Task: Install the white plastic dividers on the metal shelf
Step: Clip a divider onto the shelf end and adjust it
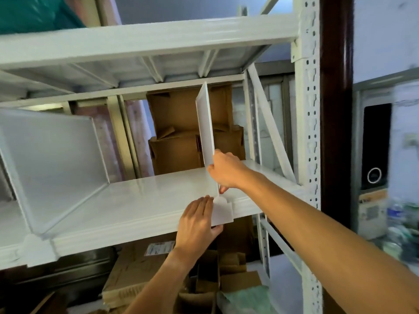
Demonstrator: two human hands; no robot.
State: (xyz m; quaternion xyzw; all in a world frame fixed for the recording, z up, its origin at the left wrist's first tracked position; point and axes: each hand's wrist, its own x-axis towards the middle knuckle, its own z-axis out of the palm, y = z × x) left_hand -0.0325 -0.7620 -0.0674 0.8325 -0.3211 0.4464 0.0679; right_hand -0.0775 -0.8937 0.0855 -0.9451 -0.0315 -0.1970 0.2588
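You are facing a metal shelf [145, 200] painted plain glossy white. Standing on it, the divider [205, 123] you are gripping is showing smooth white, as is the second divider [52, 152] to its left. Behind the shelf, cardboard boxes [179, 134] are showing plain brown. Right of the shelf's white, hole-patterned upright [309, 109], a post [335, 98] is showing dark brown.

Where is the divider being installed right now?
Head view, right of centre: the divider stands upright on the shelf, right hand gripping its front edge, left hand at its clip.
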